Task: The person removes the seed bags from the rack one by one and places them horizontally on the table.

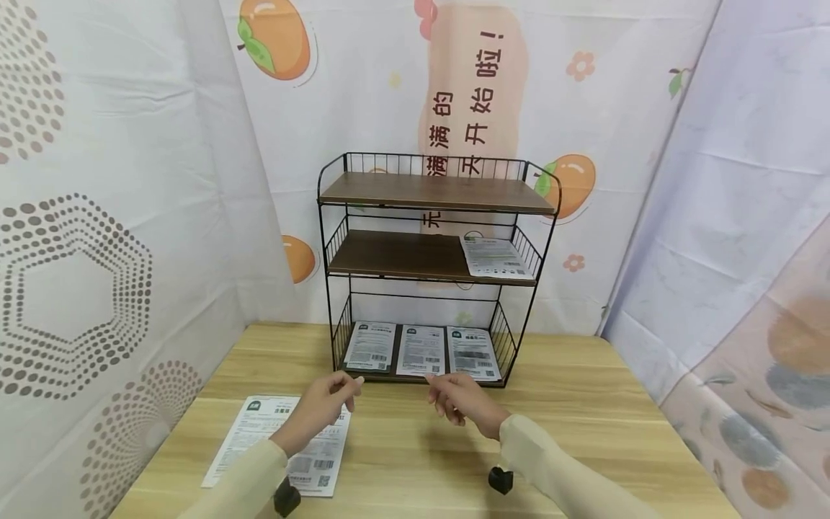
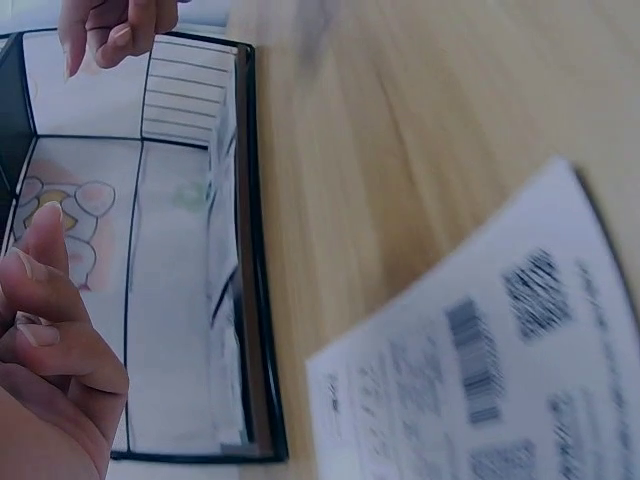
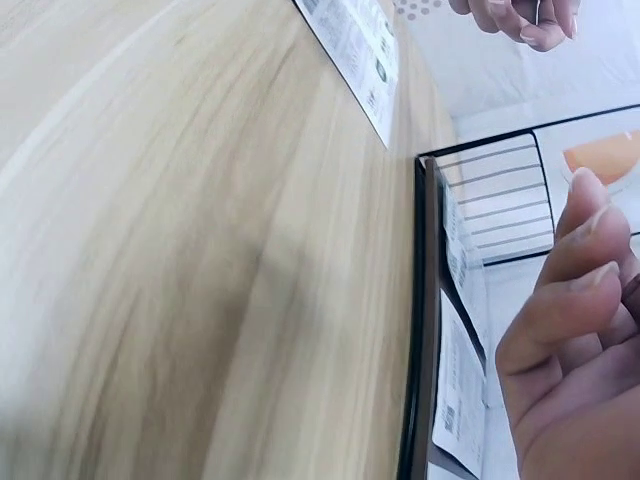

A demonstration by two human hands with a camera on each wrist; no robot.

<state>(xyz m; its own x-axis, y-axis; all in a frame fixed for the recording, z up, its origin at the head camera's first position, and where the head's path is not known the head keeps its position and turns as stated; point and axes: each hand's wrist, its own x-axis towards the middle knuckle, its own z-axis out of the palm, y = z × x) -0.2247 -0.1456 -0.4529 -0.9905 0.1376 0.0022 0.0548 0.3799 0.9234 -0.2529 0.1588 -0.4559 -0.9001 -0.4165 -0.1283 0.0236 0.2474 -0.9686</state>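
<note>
My left hand (image 1: 324,404) hovers with loosely bent fingers above the right part of some flat white printed packets (image 1: 259,425) lying on the table. Nothing is in its grasp. To the right, my right hand (image 1: 463,400) hangs in the air before the rack's bottom shelf, its fingers also loosely curled and holding nothing. Three similar flat packets (image 1: 421,349) lie side by side on that bottom shelf. Another packet (image 1: 496,257) rests at the right end of the middle shelf. In the left wrist view, the packets on the table (image 2: 480,370) show barcodes and a square code.
A black wire rack (image 1: 329,303) with three brown shelves stands at the back of the wooden table (image 1: 583,418). Its top shelf (image 1: 434,189) has a low wire rail. Printed white curtains (image 1: 130,144) hang behind and on both sides.
</note>
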